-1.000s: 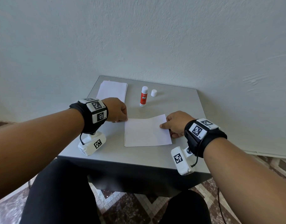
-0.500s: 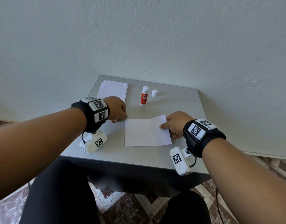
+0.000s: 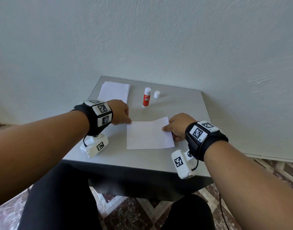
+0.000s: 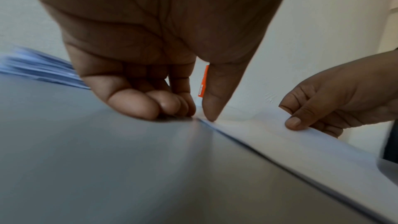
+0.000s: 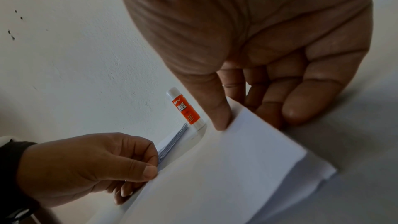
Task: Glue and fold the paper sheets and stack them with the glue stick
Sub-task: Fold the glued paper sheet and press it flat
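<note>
both hands, left hand (image 3: 121,112) and right hand (image 3: 179,125), pinch the sheet (image 3: 149,135) at its far corners, likely to fold it.

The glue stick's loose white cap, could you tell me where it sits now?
In the head view the cap stands on the table near the far edge, just right of the upright glue stick.

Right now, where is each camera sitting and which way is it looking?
Head: worn up high, looking forward and down at the table; shows both forearms, both hands and the lap.
Left wrist: under the left hand, looking along its fingers toward the wall; the right hand shows too.
Right wrist: under the right hand, looking along its fingers; the left hand shows too.
Shared: all three see the folded paper and the glue stick.
</note>
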